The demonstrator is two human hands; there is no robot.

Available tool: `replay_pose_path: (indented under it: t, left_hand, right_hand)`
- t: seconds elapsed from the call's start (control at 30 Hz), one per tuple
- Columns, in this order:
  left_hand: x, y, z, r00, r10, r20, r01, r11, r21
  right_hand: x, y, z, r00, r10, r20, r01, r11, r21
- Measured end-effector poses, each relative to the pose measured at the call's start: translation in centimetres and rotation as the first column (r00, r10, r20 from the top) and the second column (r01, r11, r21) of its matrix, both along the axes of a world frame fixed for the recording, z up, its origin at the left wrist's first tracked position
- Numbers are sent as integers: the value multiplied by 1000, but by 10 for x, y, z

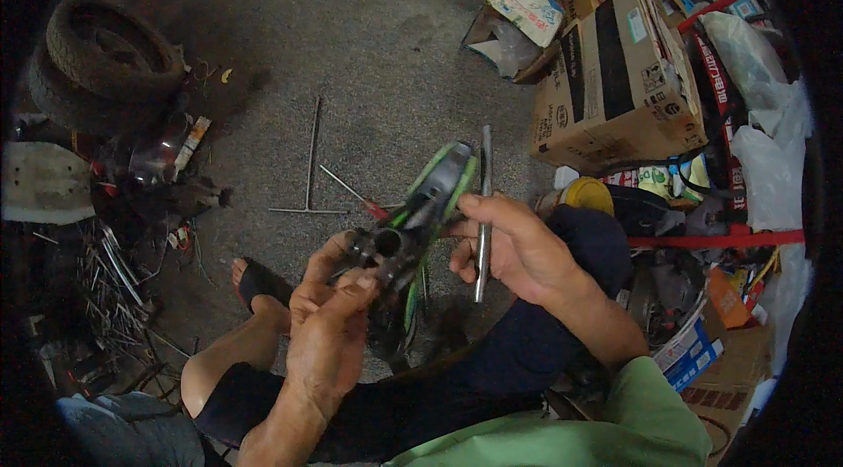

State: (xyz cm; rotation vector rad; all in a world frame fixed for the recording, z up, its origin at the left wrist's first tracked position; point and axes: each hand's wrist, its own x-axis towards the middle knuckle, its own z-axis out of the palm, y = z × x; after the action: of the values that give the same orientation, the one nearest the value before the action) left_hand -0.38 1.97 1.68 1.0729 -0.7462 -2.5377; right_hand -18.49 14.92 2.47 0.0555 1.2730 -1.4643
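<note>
My left hand (329, 318) is closed round the lower end of a long black part with bright green edges (443, 181). It has a dark round hole near my left fingers, and I cannot tell its exact kind. A plain metal rod (483, 260) stands nearly upright beside the part, in my right hand (518, 243). My right thumb crosses over the rod, with the fingers behind it, and its tip meets the part's green edge. Below my left fingers, more black and green pieces hang in shadow, partly hidden.
Beyond my hands, a T-handle wrench (312, 159) and a thin red-ended tool (347, 184) lie on the floor. Tyres (114, 50) and heaped metal tools (123, 291) are at left. Cardboard boxes (606, 85), a yellow-lidded tub (588, 195) and plastic bags (768, 168) crowd the right.
</note>
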Motion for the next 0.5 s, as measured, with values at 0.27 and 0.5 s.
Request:
replay_pose_path:
  t: [0.27, 0.5]
  left_hand:
    - [9, -1, -17, 986, 166, -6, -165, 984, 70]
    - [5, 4, -2, 992, 111, 59, -115, 991, 61]
  right_hand:
    - [-5, 11, -3, 998, 60, 35, -61, 998, 16]
    - [-1, 10, -6, 998, 65, 1, -65, 996, 60]
